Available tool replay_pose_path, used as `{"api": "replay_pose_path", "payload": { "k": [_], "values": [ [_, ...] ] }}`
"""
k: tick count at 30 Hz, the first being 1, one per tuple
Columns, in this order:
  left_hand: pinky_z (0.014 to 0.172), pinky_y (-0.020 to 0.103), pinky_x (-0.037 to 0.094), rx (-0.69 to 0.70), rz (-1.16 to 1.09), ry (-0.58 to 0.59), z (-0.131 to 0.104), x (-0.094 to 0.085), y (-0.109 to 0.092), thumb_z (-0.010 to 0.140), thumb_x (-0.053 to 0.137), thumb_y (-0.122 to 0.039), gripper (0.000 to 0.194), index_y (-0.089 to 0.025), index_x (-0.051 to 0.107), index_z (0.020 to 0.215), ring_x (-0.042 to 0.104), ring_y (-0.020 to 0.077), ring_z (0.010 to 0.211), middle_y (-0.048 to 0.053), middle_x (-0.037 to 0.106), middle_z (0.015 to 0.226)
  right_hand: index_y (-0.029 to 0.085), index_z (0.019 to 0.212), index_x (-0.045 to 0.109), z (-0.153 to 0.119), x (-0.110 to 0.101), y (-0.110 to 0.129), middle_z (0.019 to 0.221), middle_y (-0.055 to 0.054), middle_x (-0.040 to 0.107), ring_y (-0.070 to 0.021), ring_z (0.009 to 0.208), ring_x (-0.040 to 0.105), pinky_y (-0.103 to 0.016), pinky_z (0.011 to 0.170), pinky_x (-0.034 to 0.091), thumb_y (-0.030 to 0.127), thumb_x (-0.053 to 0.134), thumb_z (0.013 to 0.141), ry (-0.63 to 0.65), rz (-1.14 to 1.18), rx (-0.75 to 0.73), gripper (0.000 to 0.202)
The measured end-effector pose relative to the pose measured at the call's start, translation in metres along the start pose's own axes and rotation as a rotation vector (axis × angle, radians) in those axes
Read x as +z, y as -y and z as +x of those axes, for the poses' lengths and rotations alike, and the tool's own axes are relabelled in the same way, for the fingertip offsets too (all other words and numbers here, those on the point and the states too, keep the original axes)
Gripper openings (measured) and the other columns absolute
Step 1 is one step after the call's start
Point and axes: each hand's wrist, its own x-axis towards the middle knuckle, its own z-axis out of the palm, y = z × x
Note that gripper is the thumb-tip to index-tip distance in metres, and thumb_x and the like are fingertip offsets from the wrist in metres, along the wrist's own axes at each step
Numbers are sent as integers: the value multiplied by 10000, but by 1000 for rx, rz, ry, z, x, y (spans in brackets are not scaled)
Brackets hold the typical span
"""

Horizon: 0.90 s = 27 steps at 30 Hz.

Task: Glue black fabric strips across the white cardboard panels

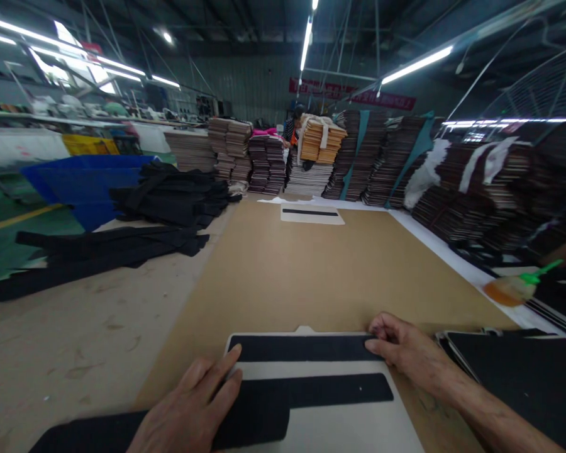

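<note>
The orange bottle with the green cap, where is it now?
In the head view, the orange bottle lies at the right edge of the brown table, beyond the right hand and before the dark stacks.

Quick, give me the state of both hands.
Left hand: open, flat on the lower black strip.
Right hand: fingers curled, pressing the upper black strip's end.

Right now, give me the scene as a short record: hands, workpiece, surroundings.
left hand: flat on the lower black strip
right hand: fingertips on the right end of the upper black strip
board: pale template under both strips
surface: brown sheet on the table
nearby: glue bottle at right; stacked bundles at the far end
</note>
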Motion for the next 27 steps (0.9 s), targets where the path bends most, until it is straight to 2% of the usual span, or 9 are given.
{"api": "replay_pose_path", "payload": {
  "k": [4,7,9,12,16,19,21,24,27],
  "values": [
    [1038,497,457,77,-31,28,0,20,16,529,515,-75,789,-253,584,1295,482,330,1250,31,398,1543,232,811,481,2,0,-3,643,60,426,-121,583,391,-273,583,317,320,587,774,-22,-52,-12,142],
    [1033,499,461,75,-33,59,1,24,19,517,518,-75,804,-269,581,1295,485,327,1251,24,383,1552,234,797,479,3,2,-3,640,56,443,-126,590,416,-274,592,335,301,581,787,-47,-105,-17,122],
    [1039,494,457,49,-28,70,2,17,14,535,514,-78,777,-258,595,1286,487,318,1252,24,395,1545,236,798,478,5,3,-5,648,51,467,-132,609,445,-272,602,351,285,574,797,-53,-152,-22,108],
    [1068,476,440,-16,-24,107,5,-4,2,605,501,-93,704,-229,611,1287,475,308,1278,28,417,1531,234,809,471,7,4,-8,676,42,513,-140,634,486,-271,620,373,254,572,811,-99,-290,-45,103],
    [1113,507,398,-70,-38,246,13,-33,-9,648,475,-94,763,-225,509,1399,434,318,1338,32,423,1526,214,831,506,1,8,1,821,-7,598,-153,756,569,-282,716,422,135,517,838,-120,-546,-235,80],
    [1121,521,382,-69,-37,278,23,-50,-16,701,450,-110,786,-235,389,1475,417,306,1359,56,460,1500,185,919,597,-13,19,24,937,-61,639,-174,812,624,-291,726,449,-15,422,783,-30,-879,-362,299],
    [1092,514,412,-33,-9,256,30,-56,-23,717,436,-105,772,-227,384,1477,466,301,1314,95,540,1418,186,1109,616,-22,30,40,944,-88,657,-195,783,645,-289,665,458,-49,425,743,20,-1105,-409,476],
    [998,505,484,25,46,218,38,-56,-32,724,435,-106,749,-208,406,1465,548,311,1201,150,595,1289,253,1391,477,-31,50,54,919,-105,671,-206,752,650,-278,615,460,-10,479,786,30,-1289,-480,659],
    [954,492,506,27,89,201,41,-51,-36,719,435,-98,733,-207,439,1445,544,321,1196,170,560,1306,281,1430,452,-31,64,52,891,-112,669,-206,744,645,-275,609,475,31,501,828,0,-1336,-521,654]
  ]
}}
